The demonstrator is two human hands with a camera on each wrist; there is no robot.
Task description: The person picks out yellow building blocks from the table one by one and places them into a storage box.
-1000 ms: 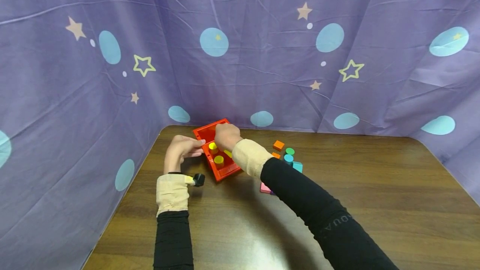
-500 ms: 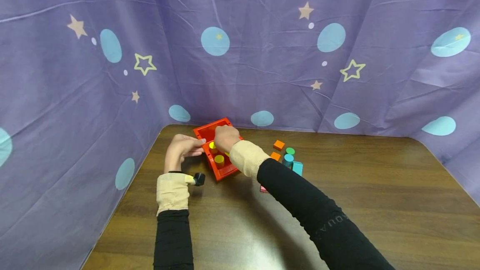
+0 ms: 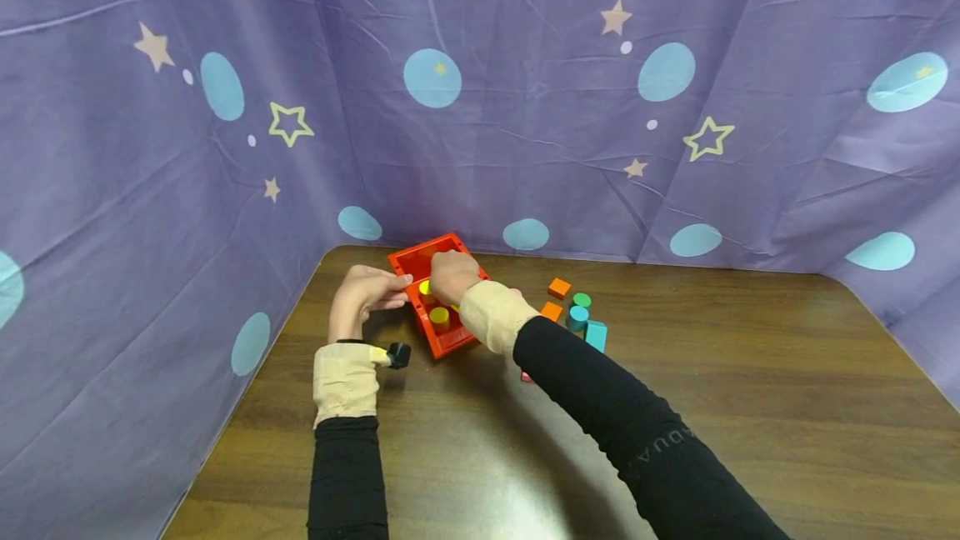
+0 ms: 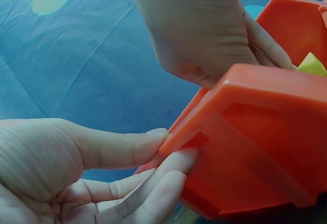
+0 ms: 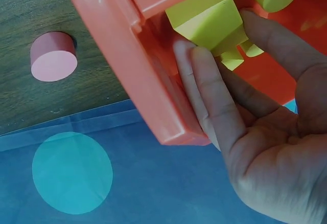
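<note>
In the head view a red plastic box (image 3: 453, 347) with a raised lid sits tilted near the table's back left. My left hand (image 3: 363, 294) pinches its left edge, thumb on top and fingers beneath, as the left wrist view shows. My right hand (image 3: 452, 276) reaches inside the box. The right wrist view has its thumb and fingertips on either side of a yellow block (image 5: 204, 22). A yellow cylinder (image 3: 439, 320) stands near the box's front, and another yellow cylinder (image 3: 425, 287) is partly hidden behind it by the right hand.
Right of the box lie orange blocks (image 3: 558, 287), a green cylinder (image 3: 581, 300), a blue cylinder (image 3: 577, 318) and a blue block (image 3: 596, 336). A pink cylinder (image 5: 53, 58) stands beside the box. A purple curtain (image 3: 480, 107) hangs behind the wooden table (image 3: 750, 373).
My right hand and forearm have shifted slightly left, uncovering more of the orange block and hiding more of the pink piece in front. The left hand keeps its hold on the box.
</note>
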